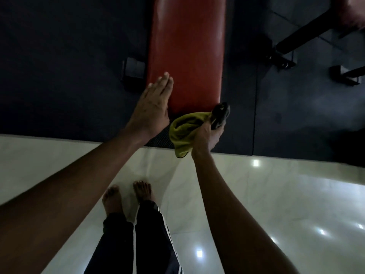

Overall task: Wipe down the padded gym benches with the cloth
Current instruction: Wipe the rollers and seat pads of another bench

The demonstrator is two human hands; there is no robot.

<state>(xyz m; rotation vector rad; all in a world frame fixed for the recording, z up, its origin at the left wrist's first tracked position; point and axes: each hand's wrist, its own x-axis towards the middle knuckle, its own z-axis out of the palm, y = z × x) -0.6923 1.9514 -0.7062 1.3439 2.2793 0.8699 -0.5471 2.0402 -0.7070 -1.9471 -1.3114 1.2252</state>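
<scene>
Fingers point(164, 82) of my left hand point(151, 109) are straight and pressed together, laid at the near left edge of the red bench point(187, 52). My right hand point(207, 136) is curled round the cloth point(182, 133) and a dark object point(220, 115) I can't identify, just off the near right corner. The bench runs lengthwise straight away from me, so the cloth hand sits closest. I reckon it lifts onto the pad and sweeps forward.
</scene>
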